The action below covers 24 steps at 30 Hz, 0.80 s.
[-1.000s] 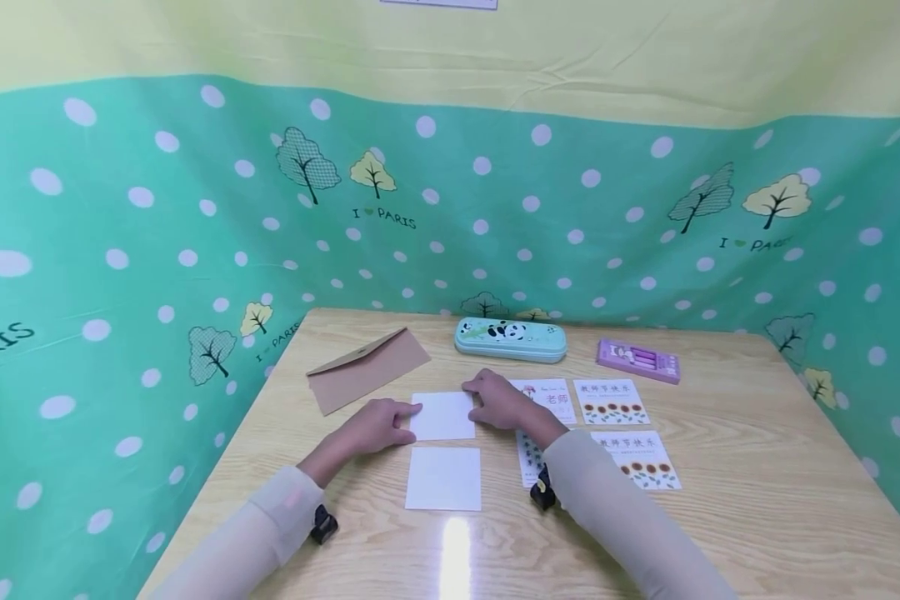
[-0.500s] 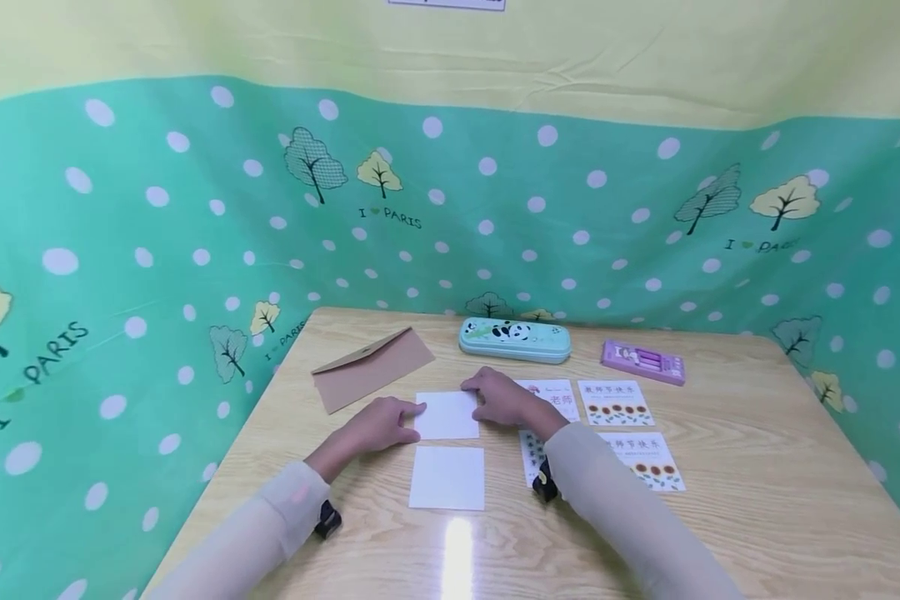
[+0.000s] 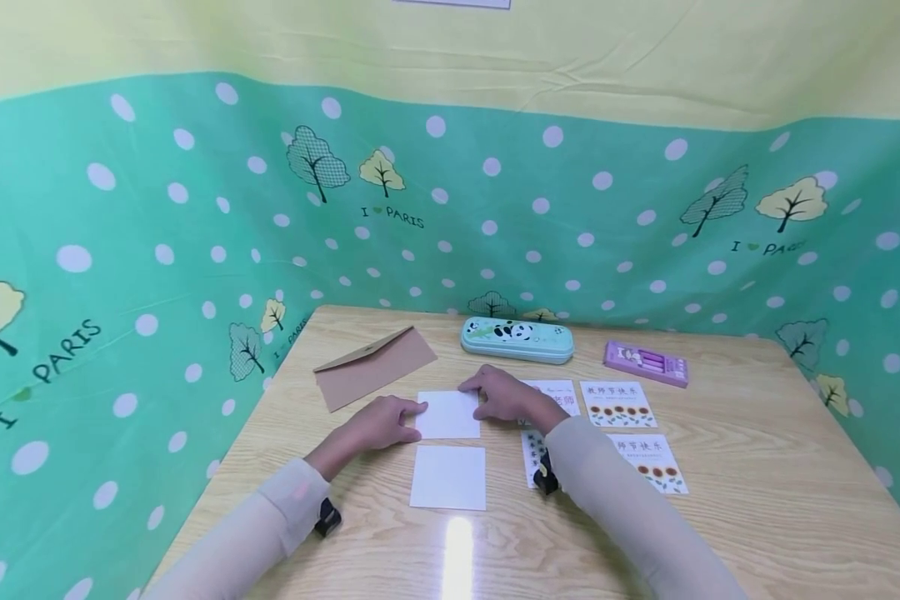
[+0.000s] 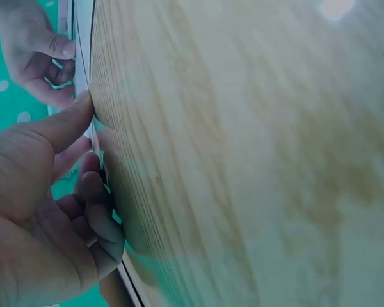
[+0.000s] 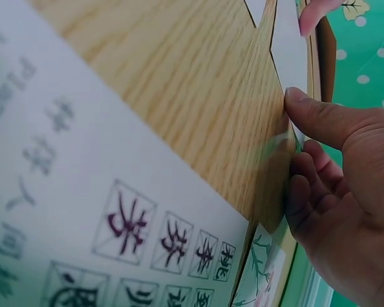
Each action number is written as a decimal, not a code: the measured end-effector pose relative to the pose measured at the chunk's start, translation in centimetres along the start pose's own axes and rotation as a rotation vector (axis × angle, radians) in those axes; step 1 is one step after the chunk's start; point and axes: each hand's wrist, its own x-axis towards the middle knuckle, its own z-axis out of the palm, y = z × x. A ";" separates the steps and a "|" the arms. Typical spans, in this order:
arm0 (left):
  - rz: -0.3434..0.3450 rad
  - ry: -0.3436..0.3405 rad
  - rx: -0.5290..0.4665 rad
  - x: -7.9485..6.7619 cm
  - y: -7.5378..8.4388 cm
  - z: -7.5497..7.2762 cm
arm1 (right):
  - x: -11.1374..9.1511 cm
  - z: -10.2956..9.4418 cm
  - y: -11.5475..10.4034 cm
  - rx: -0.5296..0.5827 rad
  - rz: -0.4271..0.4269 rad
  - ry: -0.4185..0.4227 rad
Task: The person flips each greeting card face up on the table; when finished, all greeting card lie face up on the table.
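A blank white card (image 3: pixel 447 415) lies flat on the wooden table between the two hands. My left hand (image 3: pixel 379 423) touches its left side with extended thumb and index finger. From the other side, my right hand (image 3: pixel 501 394) touches the right edge the same way. In the right wrist view, the right thumb (image 5: pixel 307 105) rests at the edge of the card (image 5: pixel 290 51), while the other fingers curl loosely beneath. The left thumb (image 4: pixel 77 118) meets the card edge in the left wrist view. Just below lies a second blank card (image 3: pixel 447 477), untouched.
At the back left is a brown envelope (image 3: pixel 375 368). A teal panda pencil case (image 3: pixel 517 340) and a purple box of pens (image 3: pixel 647 364) stand along the back. Several printed cards (image 3: pixel 617 404) lie at right, partly under the right forearm. A dotted curtain (image 3: pixel 420 250) hangs behind.
Both hands keep their places at the sides of the upper blank card. The head view shifts slightly, so everything appears a little further right.
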 end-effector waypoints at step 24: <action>-0.012 0.035 0.015 -0.4 0.4 -0.1 | -0.2 0.3 0.5 0.038 -0.093 0.090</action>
